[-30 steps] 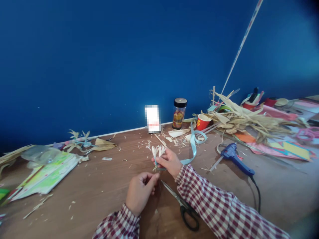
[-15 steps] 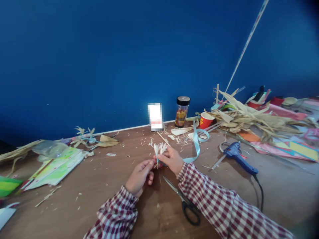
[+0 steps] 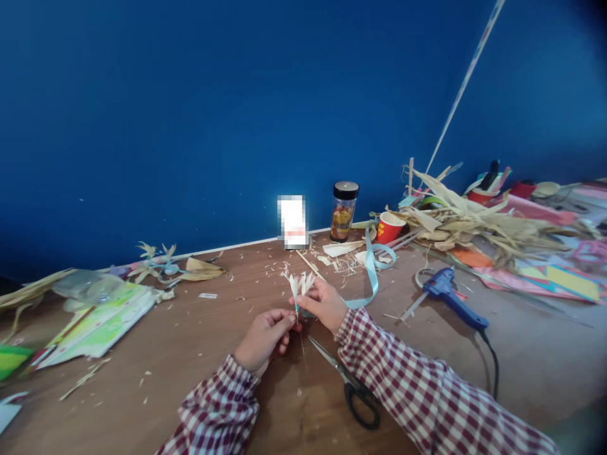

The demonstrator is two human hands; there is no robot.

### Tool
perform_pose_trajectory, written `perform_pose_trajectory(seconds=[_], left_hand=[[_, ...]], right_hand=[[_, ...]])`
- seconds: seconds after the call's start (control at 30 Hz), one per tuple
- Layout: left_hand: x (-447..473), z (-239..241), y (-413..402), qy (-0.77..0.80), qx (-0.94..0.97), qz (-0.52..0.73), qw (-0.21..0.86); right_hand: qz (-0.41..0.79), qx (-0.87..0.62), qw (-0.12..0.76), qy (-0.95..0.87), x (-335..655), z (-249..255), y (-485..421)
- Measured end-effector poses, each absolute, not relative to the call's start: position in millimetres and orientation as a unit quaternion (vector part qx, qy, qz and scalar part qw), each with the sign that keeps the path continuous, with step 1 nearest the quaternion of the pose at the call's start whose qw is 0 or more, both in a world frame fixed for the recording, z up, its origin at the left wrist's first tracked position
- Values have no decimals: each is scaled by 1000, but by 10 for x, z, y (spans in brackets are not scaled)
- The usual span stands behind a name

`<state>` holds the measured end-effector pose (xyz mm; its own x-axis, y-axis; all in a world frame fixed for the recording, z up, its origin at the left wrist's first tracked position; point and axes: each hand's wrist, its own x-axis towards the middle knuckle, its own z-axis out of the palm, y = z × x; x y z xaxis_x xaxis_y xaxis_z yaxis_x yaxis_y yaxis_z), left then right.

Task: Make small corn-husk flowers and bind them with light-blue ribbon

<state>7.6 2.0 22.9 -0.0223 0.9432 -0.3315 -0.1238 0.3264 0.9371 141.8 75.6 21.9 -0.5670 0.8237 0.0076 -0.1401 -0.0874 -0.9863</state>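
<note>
A small corn husk flower point(image 3: 294, 285), with pale pointed petals and a light blue band near its base, stands upright between my hands. My left hand point(image 3: 265, 336) pinches its lower end with thumb and forefinger. My right hand point(image 3: 327, 304) is closed around its upper right side, fingers at the petals. Light blue ribbon point(image 3: 372, 278) runs from behind my right hand back across the table in a loop. Just in front of my hands lie scissors point(image 3: 348, 382) with black handles, their blades slightly apart.
A blue glue gun point(image 3: 450, 297) with a cord lies at the right. Behind are a black-lidded jar point(image 3: 344, 212), a red paper cup point(image 3: 390, 227) and a heap of dry husks point(image 3: 469, 218). A green-and-white painted sheet point(image 3: 102, 322) lies left, husk scraps scattered about.
Both hands keep their grip on the flower, with only slight finger movement. The whole view has shifted a little, so things sit slightly further left.
</note>
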Motion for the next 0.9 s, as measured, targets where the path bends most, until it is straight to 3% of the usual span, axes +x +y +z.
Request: perform_pose_trajectory(seconds=[0.9], left_hand=[[98, 206, -32, 567, 357, 468, 577]], right_hand=[[744, -255, 323, -527, 1405, 238, 761]])
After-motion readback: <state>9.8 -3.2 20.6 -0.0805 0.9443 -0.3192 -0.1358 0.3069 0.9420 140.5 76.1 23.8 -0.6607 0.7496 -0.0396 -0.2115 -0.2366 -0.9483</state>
